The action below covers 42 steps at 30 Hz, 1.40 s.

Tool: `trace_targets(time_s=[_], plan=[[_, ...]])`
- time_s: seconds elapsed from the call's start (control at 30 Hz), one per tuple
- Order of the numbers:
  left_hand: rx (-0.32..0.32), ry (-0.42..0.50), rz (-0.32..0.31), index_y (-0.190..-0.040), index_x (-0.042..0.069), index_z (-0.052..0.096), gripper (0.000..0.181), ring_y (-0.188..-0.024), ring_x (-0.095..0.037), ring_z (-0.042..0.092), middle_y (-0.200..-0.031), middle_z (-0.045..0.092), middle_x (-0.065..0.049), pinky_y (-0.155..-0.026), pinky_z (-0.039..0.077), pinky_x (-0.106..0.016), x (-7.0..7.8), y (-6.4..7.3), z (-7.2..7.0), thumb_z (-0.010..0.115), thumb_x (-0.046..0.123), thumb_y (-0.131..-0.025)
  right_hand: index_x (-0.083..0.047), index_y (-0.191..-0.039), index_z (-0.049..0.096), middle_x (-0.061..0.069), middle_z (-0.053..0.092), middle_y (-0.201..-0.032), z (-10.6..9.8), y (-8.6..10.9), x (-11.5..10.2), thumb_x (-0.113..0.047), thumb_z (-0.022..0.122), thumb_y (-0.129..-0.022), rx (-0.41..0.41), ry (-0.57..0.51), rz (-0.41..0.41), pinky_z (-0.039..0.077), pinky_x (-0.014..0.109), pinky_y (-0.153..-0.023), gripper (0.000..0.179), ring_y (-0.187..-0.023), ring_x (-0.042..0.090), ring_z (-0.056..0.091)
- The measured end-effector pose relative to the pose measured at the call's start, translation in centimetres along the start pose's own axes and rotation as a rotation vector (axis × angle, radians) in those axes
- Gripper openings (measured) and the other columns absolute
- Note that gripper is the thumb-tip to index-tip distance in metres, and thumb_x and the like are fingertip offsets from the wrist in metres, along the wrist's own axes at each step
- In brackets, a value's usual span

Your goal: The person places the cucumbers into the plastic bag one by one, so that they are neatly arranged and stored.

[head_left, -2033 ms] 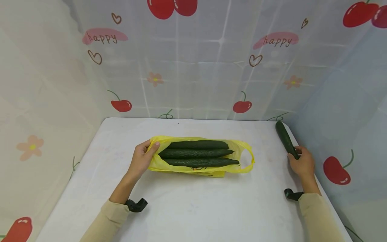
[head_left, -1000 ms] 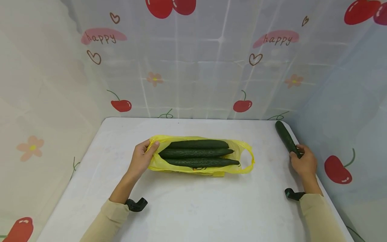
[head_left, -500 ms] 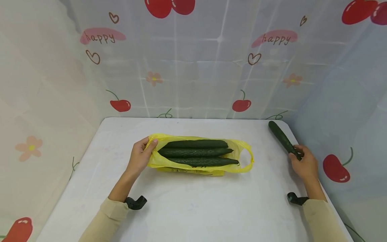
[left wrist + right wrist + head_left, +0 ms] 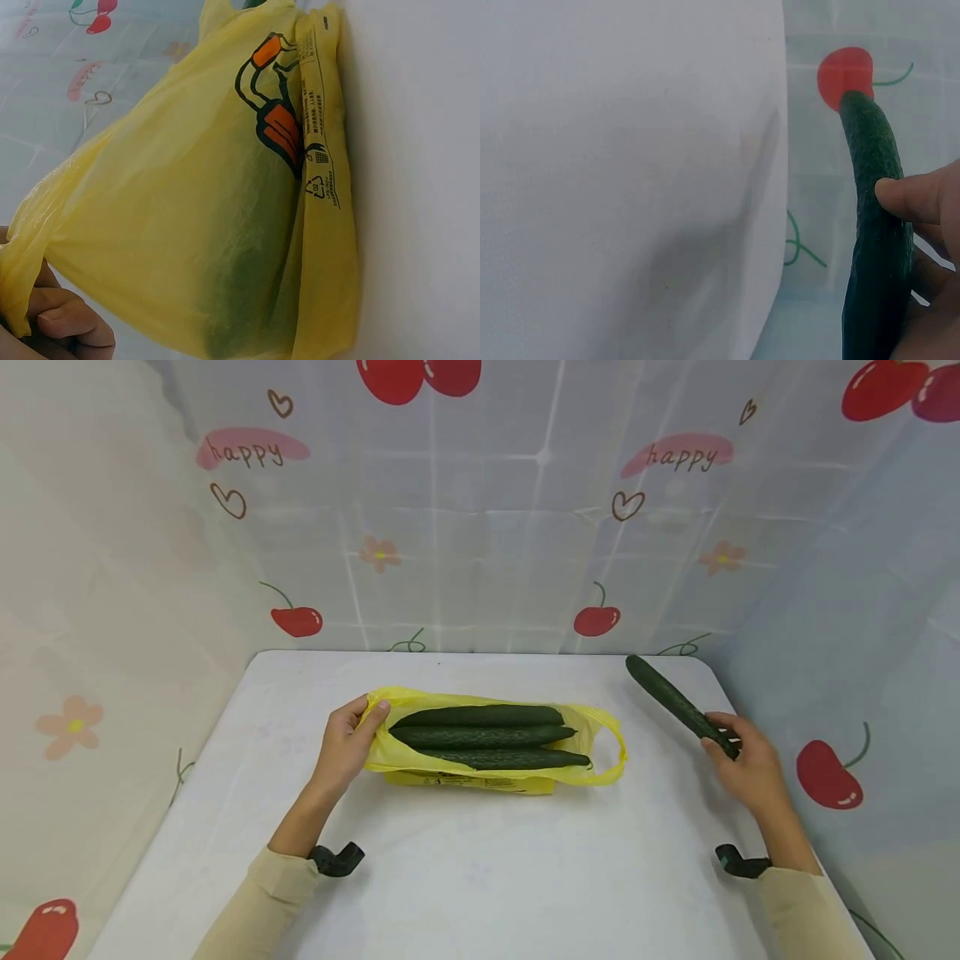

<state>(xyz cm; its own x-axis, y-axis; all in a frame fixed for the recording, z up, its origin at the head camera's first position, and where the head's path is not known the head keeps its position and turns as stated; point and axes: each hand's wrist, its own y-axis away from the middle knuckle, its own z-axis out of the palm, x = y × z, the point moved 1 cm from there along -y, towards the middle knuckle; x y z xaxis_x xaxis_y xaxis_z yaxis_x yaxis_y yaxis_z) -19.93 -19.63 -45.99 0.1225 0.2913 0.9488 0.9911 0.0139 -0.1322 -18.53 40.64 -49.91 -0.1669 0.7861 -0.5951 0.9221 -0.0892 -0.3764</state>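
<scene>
A yellow plastic bag (image 4: pixel 450 779) lies on its side mid-table, with three dark green cucumbers (image 4: pixel 480 737) side by side in its mouth. My left hand (image 4: pixel 347 743) pinches the bag's left edge between thumb and fingers; in the left wrist view the film is pulled taut toward that hand (image 4: pixel 67 322). On the right, my right hand (image 4: pixel 746 764) grips one end of another cucumber (image 4: pixel 675 700). Its far end points up and left, and the right wrist view shows the thumb laid across the cucumber (image 4: pixel 877 247), with a shadow on the table beneath.
The white table (image 4: pixel 480 877) has its far edge against a curtain (image 4: pixel 495 552) printed with cherries, hearts and flowers. A looped bag handle (image 4: pixel 621 752) sticks out toward the right. Side curtains stand close to both table sides.
My right hand has lifted the cucumber off the table's right edge and swung its far end leftward. My left hand keeps its hold and has raised the bag's edge slightly.
</scene>
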Motion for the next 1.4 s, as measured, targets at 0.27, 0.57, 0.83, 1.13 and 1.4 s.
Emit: trace_targets(time_s=[0.27,0.57,0.83,1.13,1.4], plan=[[0.012,0.008,-0.006,-0.12,0.001,0.07,0.042,-0.068,-0.008,0.059,-0.09,0.066,-0.006,-0.062,0.054,-0.021,0.2,0.0,-0.1,0.06,0.041,-0.111,-0.007,-0.139,0.067,0.017,0.068,-0.121,-0.4,0.0,-3.1,-0.003,0.077,-0.097,-0.029,-0.036,-0.104,0.038,0.011,-0.078,0.043,-0.104,-0.01,0.046],[0.014,0.011,-0.004,-0.122,0.001,0.07,0.044,-0.069,-0.008,0.059,-0.088,0.066,0.002,-0.063,0.054,-0.021,0.1,0.1,-0.1,0.06,0.042,-0.111,-0.012,-0.14,0.067,0.013,0.064,-0.124,-0.9,0.3,-7.2,0.001,0.077,-0.094,-0.082,-0.032,-0.181,0.04,0.015,-0.07,0.048,-0.108,0.0,0.044],[0.016,0.006,0.005,-0.123,0.002,0.07,0.043,-0.069,-0.008,0.06,-0.088,0.067,0.004,-0.063,0.055,-0.022,-0.1,0.2,-0.2,0.06,0.042,-0.111,-0.011,-0.138,0.069,0.012,0.065,-0.123,-0.9,0.5,-10.0,0.01,0.079,-0.089,-0.101,-0.1,-0.309,0.044,0.007,-0.076,0.054,-0.11,0.002,0.047],[0.011,0.026,0.001,-0.124,0.002,0.07,0.046,-0.069,-0.008,0.059,-0.088,0.066,0.004,-0.063,0.054,-0.021,-0.2,0.1,-0.2,0.06,0.045,-0.11,-0.013,-0.133,0.071,0.003,0.071,-0.125,0.4,0.8,-12.9,0.01,0.083,-0.084,-0.179,-0.089,-0.466,0.044,0.004,-0.094,0.055,-0.116,0.009,0.055],[0.008,0.039,0.018,-0.118,0.001,0.07,0.039,-0.065,-0.008,0.058,-0.084,0.065,-0.001,-0.06,0.053,-0.022,-0.4,0.1,0.1,0.061,0.039,-0.111,-0.019,-0.134,0.07,-0.002,0.072,-0.128,3.0,0.6,-15.2,0.004,0.082,-0.089,-0.286,-0.1,-0.543,0.045,0.013,-0.102,0.052,-0.119,0.011,0.058]])
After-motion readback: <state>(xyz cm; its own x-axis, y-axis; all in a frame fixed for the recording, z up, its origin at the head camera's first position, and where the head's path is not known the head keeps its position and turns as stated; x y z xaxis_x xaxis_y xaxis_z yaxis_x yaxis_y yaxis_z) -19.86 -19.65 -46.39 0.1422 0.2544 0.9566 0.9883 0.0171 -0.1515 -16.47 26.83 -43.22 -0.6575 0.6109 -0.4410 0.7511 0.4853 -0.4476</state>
